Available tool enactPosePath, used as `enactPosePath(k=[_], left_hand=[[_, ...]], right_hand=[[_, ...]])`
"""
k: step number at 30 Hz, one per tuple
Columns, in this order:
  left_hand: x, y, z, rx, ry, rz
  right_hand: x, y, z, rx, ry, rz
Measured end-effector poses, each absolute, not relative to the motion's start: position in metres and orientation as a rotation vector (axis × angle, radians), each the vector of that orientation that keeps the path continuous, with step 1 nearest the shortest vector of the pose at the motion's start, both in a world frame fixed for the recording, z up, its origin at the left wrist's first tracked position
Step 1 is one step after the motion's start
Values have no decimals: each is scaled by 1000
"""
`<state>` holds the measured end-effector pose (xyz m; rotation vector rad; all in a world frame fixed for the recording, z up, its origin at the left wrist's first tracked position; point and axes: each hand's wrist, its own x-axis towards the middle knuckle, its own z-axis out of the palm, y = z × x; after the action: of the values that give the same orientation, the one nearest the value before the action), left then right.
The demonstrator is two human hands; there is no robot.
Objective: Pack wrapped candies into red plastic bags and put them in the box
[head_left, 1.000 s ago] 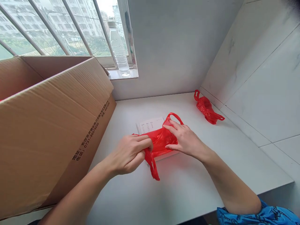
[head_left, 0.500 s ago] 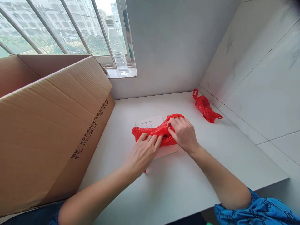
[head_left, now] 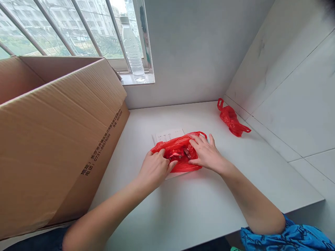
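We see the left grip (head_left: 154, 168) at the left end of a crumpled red thin-plastic carrier bag (head_left: 180, 142), fingertips on the bag's rim and thumb set apart along the mouth; whether it pinches the film we cannot tell. The right grip (head_left: 208, 156) stands wide, fingers at the bag's far-right rim, thumb by the near rim. Between the two grips the mouth gapes, showing shiny dark-red contents (head_left: 176, 153). Beneath the bag we note a white printed paper (head_left: 168, 135), its far edge visible beyond the left grip. Left of the left grip, well apart, stands a large open brown cardboard box (head_left: 65, 139). To the right of and beyond the right grip, a second red plastic bag (head_left: 231, 120) lies near the pale tiled wall (head_left: 288, 90). We find open room on the flat white worktop (head_left: 178, 216) nearer than both grips, as far as its slanting front edge, and rightward from the right grip. Far beyond the left grip, a clear plastic bottle (head_left: 133, 52) stands on the windowsill (head_left: 127, 80).
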<state>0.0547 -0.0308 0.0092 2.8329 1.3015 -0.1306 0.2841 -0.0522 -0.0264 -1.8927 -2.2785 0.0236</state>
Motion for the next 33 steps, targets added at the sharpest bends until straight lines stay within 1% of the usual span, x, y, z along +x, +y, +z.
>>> enactPosePath(k=[3, 6, 12, 18, 20, 24, 26, 29, 30, 33], left_hand=[[46, -17, 6, 2781, 1217, -111], [32, -8, 2, 2767, 1088, -40], [16, 1, 3, 2642, 1063, 15], [17, 9, -2, 2637, 1170, 212], [18, 9, -6, 2692, 1197, 222], [19, 6, -11, 2814, 1177, 147], [20, 4, -9, 2859, 1174, 173], [24, 0, -4, 2929, 1174, 353], [26, -2, -3, 2939, 1173, 433], [35, -6, -7, 2959, 1080, 594]], right_hand=[[293, -55, -23, -1913, -2263, 296], [298, -52, -18, -1848, -2218, 460], [297, -46, -14, -1692, -2208, 537], [310, -51, -13, -1630, -2122, 735], [311, -52, -13, -1635, -2093, 703], [310, -50, -11, -1707, -2005, 480], [310, -49, -10, -1740, -1987, 434], [311, -47, -8, -1737, -1961, 411], [310, -47, -7, -1739, -1943, 355], [302, -49, -5, -1761, -1881, -30]])
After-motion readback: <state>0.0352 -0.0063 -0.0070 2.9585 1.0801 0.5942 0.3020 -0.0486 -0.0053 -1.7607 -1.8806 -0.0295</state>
